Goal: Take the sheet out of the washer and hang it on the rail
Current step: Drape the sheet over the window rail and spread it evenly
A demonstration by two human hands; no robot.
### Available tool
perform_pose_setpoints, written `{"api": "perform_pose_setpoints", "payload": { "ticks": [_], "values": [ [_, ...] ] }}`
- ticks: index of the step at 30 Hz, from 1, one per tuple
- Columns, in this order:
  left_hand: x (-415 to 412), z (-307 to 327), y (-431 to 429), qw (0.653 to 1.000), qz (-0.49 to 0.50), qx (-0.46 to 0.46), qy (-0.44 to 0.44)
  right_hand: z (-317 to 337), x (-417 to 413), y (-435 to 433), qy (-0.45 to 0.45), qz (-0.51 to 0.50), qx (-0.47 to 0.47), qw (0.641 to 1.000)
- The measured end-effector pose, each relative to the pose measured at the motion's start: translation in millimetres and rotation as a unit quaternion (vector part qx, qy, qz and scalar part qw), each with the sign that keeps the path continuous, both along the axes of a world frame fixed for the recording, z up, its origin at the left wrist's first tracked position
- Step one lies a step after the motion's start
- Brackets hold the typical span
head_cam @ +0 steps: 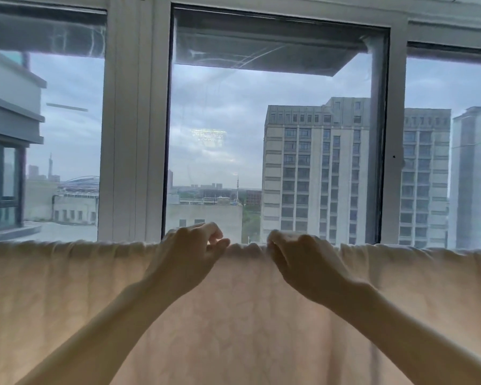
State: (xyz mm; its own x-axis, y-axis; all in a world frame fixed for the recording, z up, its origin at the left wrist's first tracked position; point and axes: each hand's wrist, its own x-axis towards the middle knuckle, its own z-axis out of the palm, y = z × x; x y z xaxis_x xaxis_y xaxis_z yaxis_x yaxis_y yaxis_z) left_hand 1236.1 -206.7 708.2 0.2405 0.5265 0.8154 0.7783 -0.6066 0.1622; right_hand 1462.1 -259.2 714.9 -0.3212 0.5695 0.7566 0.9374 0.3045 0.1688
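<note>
A pale cream sheet (247, 315) hangs across the whole width of the view, its gathered top fold draped over a rail that the fabric hides. My left hand (189, 248) is at the top fold left of centre, with curled fingers above the edge and the thumb tip touching the fabric. Daylight shows between its thumb and fingers, so whether it pinches cloth is unclear. My right hand (297, 257) is a little to the right and grips a raised bunch of the fold with curled fingers. The washer is out of view.
Directly behind the sheet stands a large window with grey frames (134, 134) and glass panes. Tall buildings and an overcast sky show outside. The sheet blocks everything below the rail.
</note>
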Motion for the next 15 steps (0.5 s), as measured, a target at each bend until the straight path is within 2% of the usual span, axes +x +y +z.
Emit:
{"api": "perform_pose_setpoints", "payload": {
  "ticks": [5, 9, 15],
  "values": [
    [-54.6, 2.3, -0.9, 0.997, 0.076, 0.008, -0.025, -8.7, -45.8, 16.8, -0.03, 0.08, 0.009, 0.996],
    [-109.8, 1.9, -1.0, 0.994, 0.075, -0.058, -0.063, -10.1, -80.3, 29.0, -0.044, 0.117, 0.017, 0.992],
    [-173.4, -3.5, 0.1, 0.992, 0.075, -0.097, -0.037, -12.6, -128.3, 39.0, -0.024, 0.131, 0.03, 0.991]
  ]
}}
